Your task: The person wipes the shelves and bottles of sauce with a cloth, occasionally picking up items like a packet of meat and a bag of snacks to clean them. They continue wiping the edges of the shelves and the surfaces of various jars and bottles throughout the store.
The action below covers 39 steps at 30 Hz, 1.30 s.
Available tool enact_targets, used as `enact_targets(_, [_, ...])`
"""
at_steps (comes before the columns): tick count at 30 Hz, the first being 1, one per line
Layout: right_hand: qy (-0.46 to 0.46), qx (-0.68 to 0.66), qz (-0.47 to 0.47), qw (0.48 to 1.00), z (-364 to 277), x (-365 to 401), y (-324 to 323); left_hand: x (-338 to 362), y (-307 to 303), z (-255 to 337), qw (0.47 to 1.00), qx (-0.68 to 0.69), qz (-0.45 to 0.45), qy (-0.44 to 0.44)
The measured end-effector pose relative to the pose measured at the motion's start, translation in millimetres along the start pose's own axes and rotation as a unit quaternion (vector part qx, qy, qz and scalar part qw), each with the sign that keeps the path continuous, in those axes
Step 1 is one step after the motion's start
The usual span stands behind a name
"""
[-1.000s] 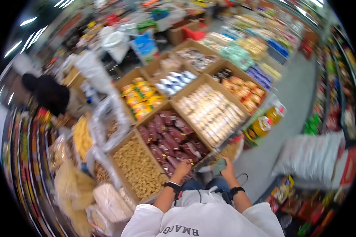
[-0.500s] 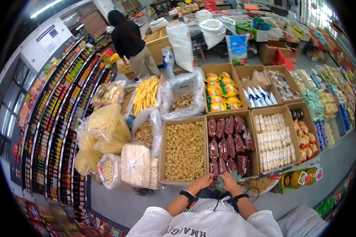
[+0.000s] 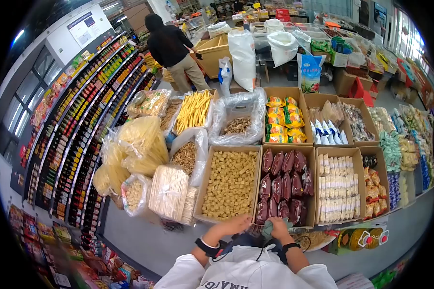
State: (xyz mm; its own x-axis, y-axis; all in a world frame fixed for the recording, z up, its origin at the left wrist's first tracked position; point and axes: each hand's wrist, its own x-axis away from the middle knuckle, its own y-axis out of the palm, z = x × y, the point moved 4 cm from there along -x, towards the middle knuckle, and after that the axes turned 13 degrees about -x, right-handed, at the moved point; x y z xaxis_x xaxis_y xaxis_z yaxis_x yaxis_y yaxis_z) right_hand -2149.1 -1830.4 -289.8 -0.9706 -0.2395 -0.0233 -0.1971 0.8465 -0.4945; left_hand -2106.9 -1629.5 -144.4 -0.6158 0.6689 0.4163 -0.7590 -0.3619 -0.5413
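Observation:
My right hand [image 3: 278, 228] is closed on a bunched grey-green cloth [image 3: 267, 230] at the front edge of a box of dark red packets [image 3: 285, 185]. Left of it, my left hand [image 3: 235, 224] is apart from the cloth, its fingers stretched towards the right and nothing plainly in them. It hovers by the near edge of a carton of tan cubes [image 3: 229, 185]. Black bands circle both wrists, and a thin dark cord [image 3: 260, 251] hangs between my arms.
White-wrapped bundles [image 3: 339, 188] fill the carton on the right. Bagged dried noodles [image 3: 140, 144] and pale sticks [image 3: 169, 192] lie left. Oil bottles [image 3: 360, 239] stand low right. Bottle shelves [image 3: 89, 130] line the left; a person in black [image 3: 171, 45] stands beyond the boxes.
My left hand has drawn left, away from the cloth, and its fingers have straightened. My right hand still grips the cloth. The view has shifted, and the far person's arm is now stretched out.

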Motion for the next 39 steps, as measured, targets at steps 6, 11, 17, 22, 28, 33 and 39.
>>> enact_targets(6, [-0.006, -0.014, -0.014, 1.000, 0, -1, 0, 62, -19, 19, 0.997, 0.027, 0.066, -0.030])
enact_targets(11, [-0.006, -0.033, -0.028, 0.999, 8, -4, 1, 93, 58, -26, 0.998, -0.005, -0.014, -0.065])
enact_targets(17, [-0.048, -0.033, -0.010, 0.998, -16, -4, -11, 127, 84, -7, 0.983, 0.078, 0.002, -0.167])
enact_targets(22, [-0.093, -0.050, -0.027, 0.994, -61, -8, -14, 127, 94, -1, 0.970, 0.129, 0.081, -0.189])
enact_targets(28, [-0.063, -0.037, -0.073, 0.995, -68, 2, -5, 104, 137, -52, 0.972, 0.172, 0.085, -0.138])
enact_targets(33, [0.014, -0.068, -0.084, 0.994, -49, 9, -5, 106, 139, -98, 0.911, 0.319, 0.016, -0.261])
enact_targets(39, [0.068, -0.052, -0.059, 0.995, -38, 11, 0, 153, 154, -199, 0.832, 0.413, 0.021, -0.370])
